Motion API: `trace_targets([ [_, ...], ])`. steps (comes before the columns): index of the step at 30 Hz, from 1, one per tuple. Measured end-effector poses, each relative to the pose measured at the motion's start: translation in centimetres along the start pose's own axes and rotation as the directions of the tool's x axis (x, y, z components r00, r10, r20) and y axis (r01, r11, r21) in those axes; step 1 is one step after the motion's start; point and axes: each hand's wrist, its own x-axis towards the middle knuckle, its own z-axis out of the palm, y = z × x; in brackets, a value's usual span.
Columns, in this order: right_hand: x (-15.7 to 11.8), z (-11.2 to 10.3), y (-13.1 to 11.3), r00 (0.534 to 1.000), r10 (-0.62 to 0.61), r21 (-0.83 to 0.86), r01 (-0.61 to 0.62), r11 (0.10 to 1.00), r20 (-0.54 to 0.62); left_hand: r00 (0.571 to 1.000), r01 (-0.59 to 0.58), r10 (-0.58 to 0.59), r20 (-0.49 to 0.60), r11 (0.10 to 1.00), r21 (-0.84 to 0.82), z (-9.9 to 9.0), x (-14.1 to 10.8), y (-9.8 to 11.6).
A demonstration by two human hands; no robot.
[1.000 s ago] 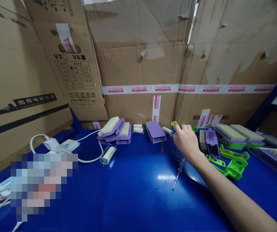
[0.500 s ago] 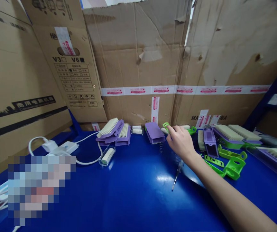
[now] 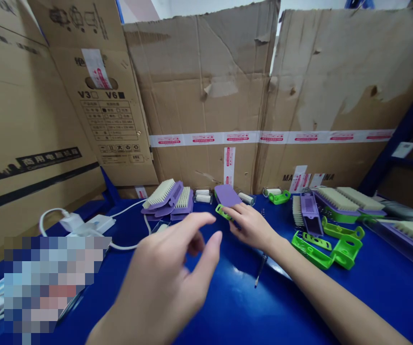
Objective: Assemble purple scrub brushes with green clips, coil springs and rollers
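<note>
Right hand reaches across the glossy blue table toward its back edge, forearm running in from the near right corner, palm down, wrist low. Fingers pinch a small bright green plastic loop-shaped clip, held just above the table surface, right in front of the flat lilac plastic brush body that lies at the back edge against the cardboard wall (clip and lilac body look close to touching, cannot tell for sure).

Left hand is raised in the near middle, above the table, close to the camera and blurred; fingers spread and loosely curled, thumb apart, holding nothing.

A thin screwdriver with a clear handle lies on the table just under the right forearm. Left of the lilac body, a pair of purple scrub brushes with cream bristles lean on each other at the back edge. Toward the right edge: more green plastic handle parts and long brushes on green and purple bases. White charger and cable sit near the left edge.
</note>
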Motion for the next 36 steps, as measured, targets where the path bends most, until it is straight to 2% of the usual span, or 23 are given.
trace_targets([
  [2,0.0,0.1,-0.3,0.998,-0.054,0.042,0.053,0.998,0.027,0.995,-0.052,0.048,0.087,0.998,0.047,1.2,3.7,0.6],
  [5,0.0,0.0,-0.2,0.997,-0.072,0.032,0.071,0.997,0.011,0.953,-0.186,0.146,0.264,0.973,0.137,4.5,6.8,-0.7],
  [7,0.0,-0.3,0.3,1.0,-0.014,-0.033,0.013,0.999,-0.023,0.916,-0.214,0.146,0.374,0.966,0.146,6.7,7.7,-2.4],
  [9,-0.1,-0.8,1.1,0.995,0.09,-0.114,-0.095,0.989,-0.051,0.874,-0.213,0.136,0.466,0.97,0.118,8.4,8.1,-4.1],
  [12,-0.3,-1.2,2.5,0.967,0.25,-0.198,-0.254,0.947,-0.046,0.808,-0.198,0.112,0.579,0.976,0.088,9.8,8.7,-5.6],
  [15,-0.5,-1.2,3.1,0.944,0.327,-0.213,-0.309,0.927,0.052,0.791,-0.179,0.122,0.599,0.983,0.037,10.5,9.6,-6.0],
  [18,-0.6,-1.0,2.9,0.937,0.284,-0.16,-0.255,0.954,0.204,0.796,-0.117,0.107,0.596,0.993,-0.021,11.1,10.1,-6.0],
  [20,-0.5,-0.9,2.6,0.931,0.257,-0.14,-0.227,0.964,0.26,0.803,-0.085,0.1,0.587,0.995,-0.054,11.5,10.3,-5.9],
  [23,-0.5,-0.7,2.4,0.932,0.25,-0.129,-0.223,0.966,0.261,0.827,-0.101,0.125,0.549,0.992,-0.073,12.2,10.2,-5.8],
  [28,-0.6,0.0,3.0,0.923,0.226,-0.146,-0.188,0.971,0.313,0.862,-0.248,0.216,0.459,0.969,0.011,13.5,10.6,-4.9],
  [33,-0.5,0.5,3.5,0.926,0.201,-0.224,-0.133,0.966,0.32,0.884,-0.313,0.224,0.411,0.936,0.163,14.7,11.3,-3.7],
  [36,-0.4,0.2,3.4,0.936,0.163,-0.234,-0.09,0.968,0.311,0.895,-0.308,0.215,0.391,0.931,0.195,15.0,11.4,-3.5],
])
